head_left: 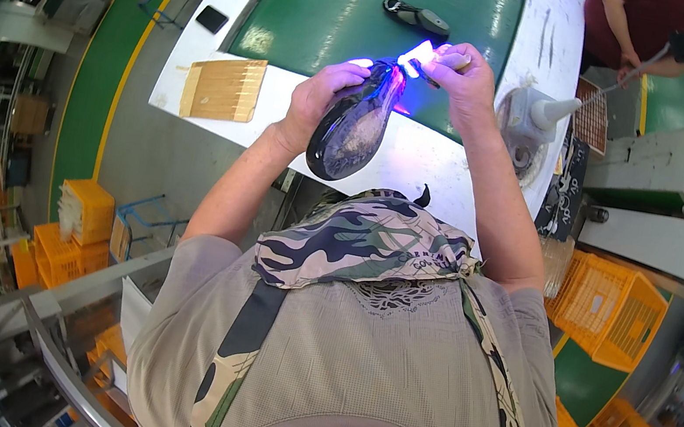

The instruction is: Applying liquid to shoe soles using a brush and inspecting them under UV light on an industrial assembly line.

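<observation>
A shiny black shoe (353, 127) is held in front of me, tilted, its broad grey-centred end toward my body. My left hand (322, 97) is closed round its left side. At the shoe's far end, my right hand (461, 79) is closed in a pinch. Bright white and violet-blue light glares beside those fingertips and washes over the shoe, hiding what they grip. Another dark shoe (417, 18) lies on its side on the green belt (327, 17), beyond my hands.
A wooden board (224, 88) and a black phone (211, 18) lie on the white table edge to the left. A spouted plastic bottle (533, 118) stands on the right. Yellow crates (607, 306) are stacked behind on both sides. A co-worker in a dark red shirt (652, 30) stands far right.
</observation>
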A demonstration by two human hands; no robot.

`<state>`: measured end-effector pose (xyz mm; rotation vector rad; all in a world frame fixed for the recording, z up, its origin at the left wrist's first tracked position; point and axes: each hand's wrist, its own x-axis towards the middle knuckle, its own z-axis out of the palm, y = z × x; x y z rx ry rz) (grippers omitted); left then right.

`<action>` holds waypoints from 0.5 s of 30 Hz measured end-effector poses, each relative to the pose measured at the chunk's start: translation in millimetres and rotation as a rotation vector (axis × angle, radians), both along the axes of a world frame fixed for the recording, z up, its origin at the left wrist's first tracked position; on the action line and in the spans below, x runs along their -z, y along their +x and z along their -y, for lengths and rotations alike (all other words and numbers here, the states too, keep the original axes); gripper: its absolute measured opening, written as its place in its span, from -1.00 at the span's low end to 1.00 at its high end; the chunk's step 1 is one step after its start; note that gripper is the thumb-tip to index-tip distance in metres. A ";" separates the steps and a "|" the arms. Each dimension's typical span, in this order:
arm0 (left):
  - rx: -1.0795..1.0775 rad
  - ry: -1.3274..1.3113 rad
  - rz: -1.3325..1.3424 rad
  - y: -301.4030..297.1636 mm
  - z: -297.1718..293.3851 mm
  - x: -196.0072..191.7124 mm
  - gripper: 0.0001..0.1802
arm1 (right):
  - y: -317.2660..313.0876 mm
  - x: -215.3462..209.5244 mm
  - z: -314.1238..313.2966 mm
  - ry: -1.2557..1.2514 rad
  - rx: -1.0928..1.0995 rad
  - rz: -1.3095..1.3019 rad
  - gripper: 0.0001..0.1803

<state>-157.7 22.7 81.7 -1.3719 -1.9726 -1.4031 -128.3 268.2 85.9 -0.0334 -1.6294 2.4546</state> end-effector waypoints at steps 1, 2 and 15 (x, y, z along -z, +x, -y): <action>-0.019 -0.028 -0.009 2.2 9.1 -3.6 -0.47 | -3.9 2.1 9.2 -0.007 -0.015 -0.032 -0.74; -0.037 -0.027 -0.012 3.6 17.3 -6.0 -0.47 | -7.1 4.4 18.0 -0.015 -0.028 -0.063 -0.74; -0.171 -0.155 0.019 8.4 64.9 -3.5 -0.45 | 8.1 -18.0 83.3 -0.180 -0.302 0.151 -0.74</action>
